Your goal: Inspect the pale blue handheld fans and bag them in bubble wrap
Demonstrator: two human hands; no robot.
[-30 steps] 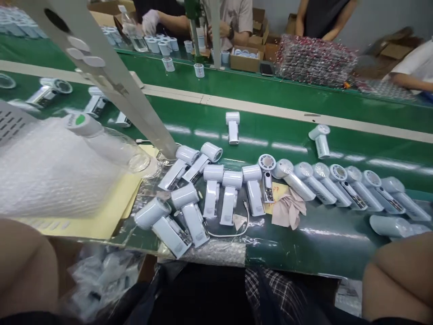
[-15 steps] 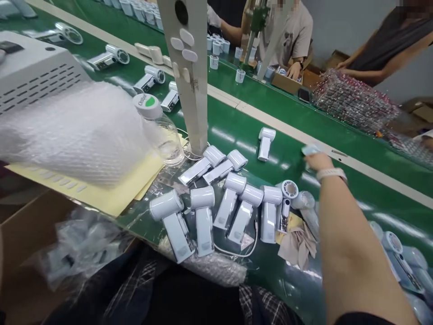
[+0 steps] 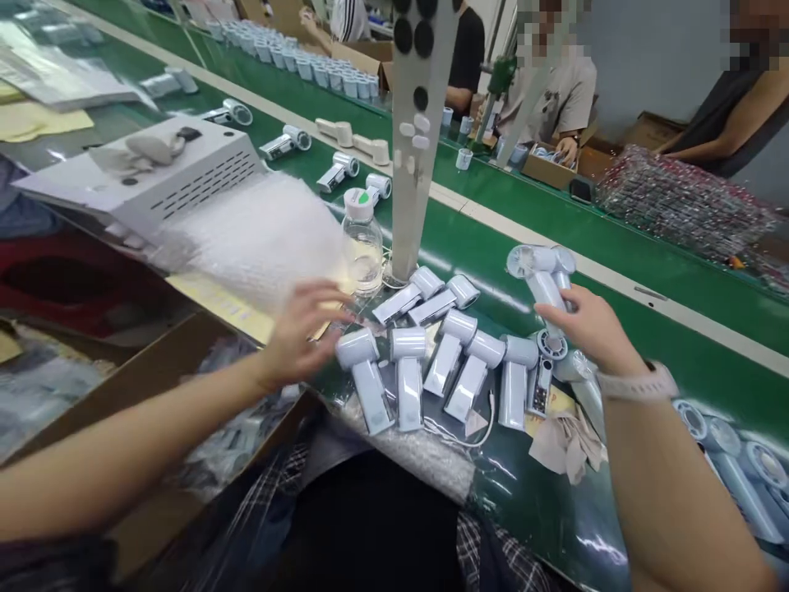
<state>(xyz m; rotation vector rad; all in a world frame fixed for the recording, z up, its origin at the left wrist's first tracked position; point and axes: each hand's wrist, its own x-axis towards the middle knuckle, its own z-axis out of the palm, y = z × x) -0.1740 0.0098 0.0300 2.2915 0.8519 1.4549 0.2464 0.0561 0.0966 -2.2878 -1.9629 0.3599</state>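
My right hand (image 3: 588, 325) is closed around the handle of a light-blue handheld fan (image 3: 543, 288) that looks wrapped in clear film. Just behind it, partly covered, is another fan (image 3: 565, 261) on the green belt. My left hand (image 3: 305, 333), slightly blurred, hovers with fingers spread and nothing in it. It is close to the leftmost fan (image 3: 368, 382) of a group lying on the bench. Several more fans, among them one (image 3: 409, 382) near the middle and one (image 3: 515, 382) to the right, lie side by side between my hands.
A metal post (image 3: 416, 189) rises behind the fans, with a clear bottle (image 3: 363, 255) beside it. Bubble wrap (image 3: 265, 238) and a white machine (image 3: 154, 177) are at left. A crumpled cloth (image 3: 567, 444) and more fans (image 3: 733, 469) are at right. Co-workers sit across the belt.
My right hand has come back from the far belt and now holds a fan. My left hand has entered from the left. The view has swung left.
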